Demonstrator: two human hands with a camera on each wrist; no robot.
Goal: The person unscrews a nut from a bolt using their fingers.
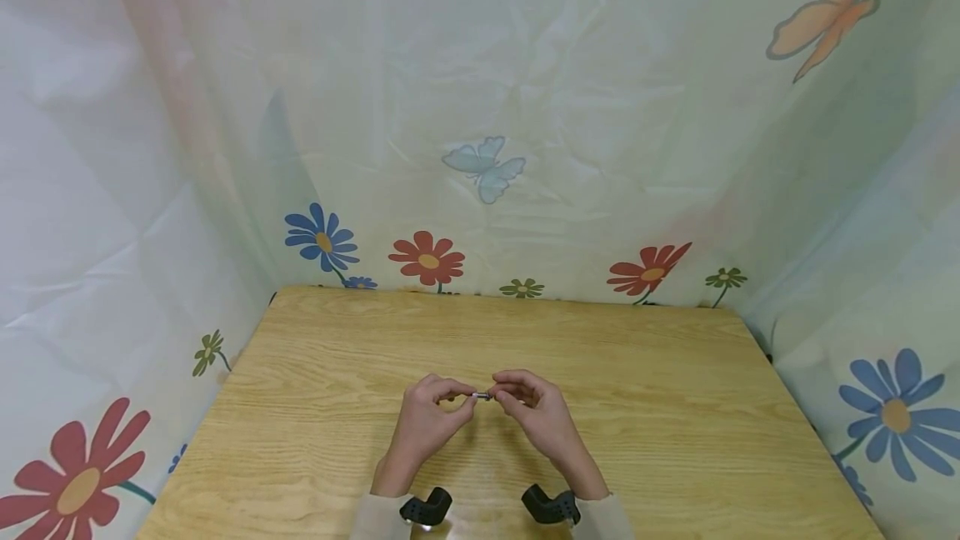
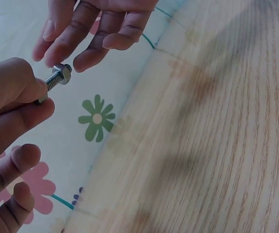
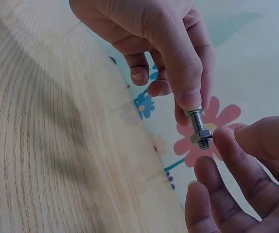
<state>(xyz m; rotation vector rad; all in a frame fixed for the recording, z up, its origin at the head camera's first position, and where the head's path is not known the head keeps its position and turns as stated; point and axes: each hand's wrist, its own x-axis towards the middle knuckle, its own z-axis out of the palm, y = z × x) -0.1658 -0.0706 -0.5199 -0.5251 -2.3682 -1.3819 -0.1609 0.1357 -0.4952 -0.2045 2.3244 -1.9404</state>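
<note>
Thumb and forefinger of my left hand (image 1: 426, 422) pinch a small metal bolt (image 3: 196, 119) by its head end. The threaded shank points toward my right hand (image 1: 543, 417). A hex nut (image 3: 201, 137) sits on the thread close to the bolt's tip, with a little thread showing past it. In the right wrist view, the right forefinger's tip lies right at the nut's side, while the thumb stands apart from it. The right hand's other fingers are loosely bent around the bolt's end. Both hands are held above the table, the bolt between them.
Under the hands lies a wood-grain table (image 1: 337, 348). A pale curtain (image 1: 600, 107) printed with flowers and butterflies rises along its back and both sides. Each wrist wears a black camera mount, on the left (image 1: 427, 508) and on the right (image 1: 551, 507).
</note>
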